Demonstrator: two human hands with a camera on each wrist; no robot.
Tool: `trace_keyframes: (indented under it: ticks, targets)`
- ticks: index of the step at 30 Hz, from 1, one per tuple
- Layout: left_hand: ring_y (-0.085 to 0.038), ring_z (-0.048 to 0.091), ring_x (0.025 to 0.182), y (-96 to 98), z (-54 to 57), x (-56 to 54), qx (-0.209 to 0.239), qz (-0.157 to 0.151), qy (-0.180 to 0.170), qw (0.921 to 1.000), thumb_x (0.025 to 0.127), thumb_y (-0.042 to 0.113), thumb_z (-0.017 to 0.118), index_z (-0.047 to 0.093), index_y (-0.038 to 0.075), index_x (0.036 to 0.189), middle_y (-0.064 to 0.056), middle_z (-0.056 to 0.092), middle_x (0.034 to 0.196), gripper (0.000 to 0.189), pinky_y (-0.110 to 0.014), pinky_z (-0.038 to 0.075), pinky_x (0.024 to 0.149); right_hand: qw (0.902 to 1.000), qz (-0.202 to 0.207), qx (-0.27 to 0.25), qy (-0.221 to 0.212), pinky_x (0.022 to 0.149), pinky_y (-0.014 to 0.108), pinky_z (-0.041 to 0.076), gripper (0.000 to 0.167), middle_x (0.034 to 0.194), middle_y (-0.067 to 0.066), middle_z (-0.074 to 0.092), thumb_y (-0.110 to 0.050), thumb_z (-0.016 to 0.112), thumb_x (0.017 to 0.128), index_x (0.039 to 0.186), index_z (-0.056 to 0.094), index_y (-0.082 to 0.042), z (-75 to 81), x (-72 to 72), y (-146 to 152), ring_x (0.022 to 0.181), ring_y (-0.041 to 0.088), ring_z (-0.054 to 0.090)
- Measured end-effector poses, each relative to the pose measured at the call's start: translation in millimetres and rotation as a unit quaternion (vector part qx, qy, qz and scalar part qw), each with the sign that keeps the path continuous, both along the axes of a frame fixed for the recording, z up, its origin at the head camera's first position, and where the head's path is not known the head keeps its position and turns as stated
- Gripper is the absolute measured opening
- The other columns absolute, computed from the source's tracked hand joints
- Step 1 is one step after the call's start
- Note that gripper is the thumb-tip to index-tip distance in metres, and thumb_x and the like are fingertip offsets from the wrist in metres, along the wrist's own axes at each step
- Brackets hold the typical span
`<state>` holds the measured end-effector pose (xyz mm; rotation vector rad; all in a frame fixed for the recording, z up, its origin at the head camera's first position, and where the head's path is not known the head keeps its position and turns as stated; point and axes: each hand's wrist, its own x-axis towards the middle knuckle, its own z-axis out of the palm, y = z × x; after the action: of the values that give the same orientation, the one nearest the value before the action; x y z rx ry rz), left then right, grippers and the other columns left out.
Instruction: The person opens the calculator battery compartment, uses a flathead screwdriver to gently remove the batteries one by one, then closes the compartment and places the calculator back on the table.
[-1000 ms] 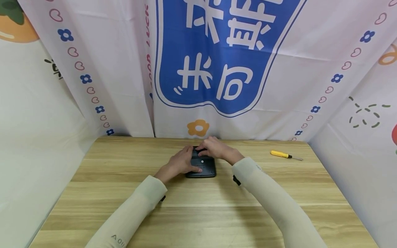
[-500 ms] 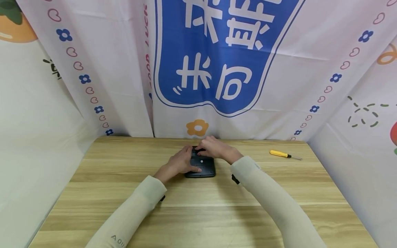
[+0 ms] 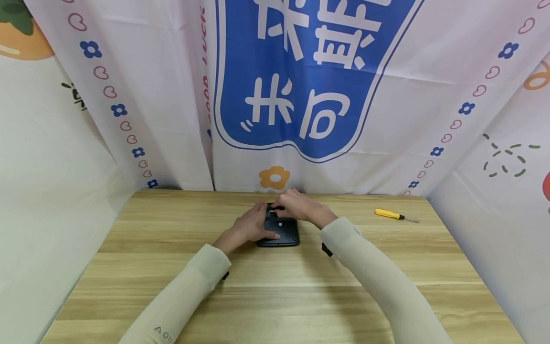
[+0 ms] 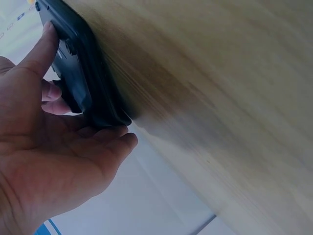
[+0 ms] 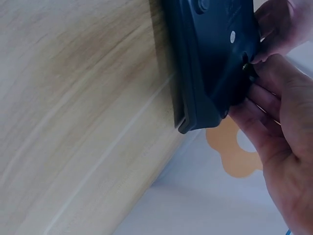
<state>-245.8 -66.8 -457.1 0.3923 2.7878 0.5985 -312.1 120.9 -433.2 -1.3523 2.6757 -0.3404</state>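
Note:
A black calculator point(image 3: 287, 233) lies back side up on the wooden table, near its far edge. My left hand point(image 3: 248, 224) grips its left side, thumb on the back face and fingers around the far corner. My right hand point(image 3: 299, 205) reaches in from the right, fingers curled at the far end of the back. There it pinches a dark flap like a battery cover point(image 4: 70, 97), tilted up from the calculator in the left wrist view. A small brassy spot shows beside the fingertips in the right wrist view. The right fingers partly hide the opening.
A screwdriver point(image 3: 388, 213) with a yellow handle lies at the table's far right. Right behind the calculator hangs a white printed curtain point(image 3: 240, 167), with white cloth walls on both sides. The wooden tabletop point(image 3: 275, 296) stretches toward me.
Both hands stay nearly in place. A small bright silvery bit now shows by the right fingertips, where the dark cover lay before; the cover has lifted slightly.

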Motion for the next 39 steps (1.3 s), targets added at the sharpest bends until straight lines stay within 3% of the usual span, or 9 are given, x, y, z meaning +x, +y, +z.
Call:
trace_keyframes:
  ticks: [9,16,23,30,35,37,39]
  targets:
    - [-0.035,0.046,0.147,0.1,1.1,-0.2,0.004,0.003,-0.003,1.0000,0.089,0.053,0.084,0.027,-0.002,0.164,-0.018,0.034,0.169,0.109,-0.059,0.049,0.109,0.9994,0.002,-0.033,0.008,0.071,0.025,0.059,0.024,0.109,0.010,0.080,-0.010,0.070,0.103,0.124,0.078,-0.002,-4.5,-2.2,2.8,0.077,0.008,0.071]
    - [-0.035,0.045,0.149,0.1,-2.9,-1.2,0.002,0.006,-0.011,0.9999,0.089,0.053,0.084,0.026,-0.001,0.165,-0.018,0.033,0.169,0.110,-0.061,0.047,0.110,0.9946,-0.027,-0.099,-0.017,0.079,0.027,0.061,0.023,0.110,0.011,0.080,-0.010,0.070,0.102,0.122,0.079,-0.001,-11.0,-6.3,9.0,0.088,0.012,0.076]
    - [-0.036,0.044,0.150,0.2,-5.0,-2.7,-0.006,0.008,-0.011,0.9999,0.088,0.055,0.084,0.025,-0.002,0.165,-0.018,0.031,0.170,0.113,-0.064,0.046,0.111,0.9798,-0.069,-0.180,-0.052,0.082,0.029,0.063,0.022,0.112,0.013,0.079,-0.008,0.072,0.100,0.119,0.079,0.000,-19.9,-8.6,12.0,0.100,0.022,0.078]
    - [-0.036,0.043,0.150,0.1,-4.8,-2.5,-0.009,0.006,-0.009,0.9999,0.088,0.055,0.084,0.024,-0.002,0.166,-0.018,0.030,0.171,0.114,-0.064,0.045,0.112,0.9513,-0.140,-0.243,-0.129,0.083,0.030,0.063,0.021,0.112,0.013,0.080,-0.009,0.071,0.102,0.119,0.079,0.000,-25.0,-9.2,16.5,0.099,0.020,0.077]
    - [-0.036,0.043,0.150,0.5,-3.9,-1.6,-0.004,0.005,-0.005,1.0000,0.088,0.054,0.085,0.025,-0.002,0.165,-0.019,0.030,0.171,0.113,-0.062,0.046,0.112,0.9289,-0.198,-0.272,-0.154,0.078,0.027,0.061,0.021,0.111,0.012,0.080,-0.011,0.071,0.103,0.119,0.080,-0.002,-29.1,-10.0,18.8,0.093,0.017,0.076]
    - [-0.036,0.043,0.150,0.7,-3.4,-1.3,-0.003,0.005,-0.004,1.0000,0.088,0.054,0.085,0.025,-0.003,0.165,-0.019,0.031,0.170,0.113,-0.061,0.046,0.112,0.9131,-0.225,-0.288,-0.180,0.078,0.027,0.061,0.022,0.112,0.013,0.080,-0.012,0.071,0.103,0.120,0.080,-0.002,-30.3,-10.2,19.5,0.091,0.016,0.074]
    - [-0.036,0.043,0.150,0.9,-2.9,-0.9,-0.002,0.006,-0.002,1.0000,0.088,0.054,0.085,0.025,-0.003,0.165,-0.020,0.031,0.170,0.113,-0.060,0.046,0.112,0.8902,-0.249,-0.311,-0.221,0.080,0.029,0.062,0.023,0.116,0.015,0.079,-0.012,0.069,0.104,0.122,0.079,-0.001,-31.5,-10.2,20.1,0.094,0.019,0.075]
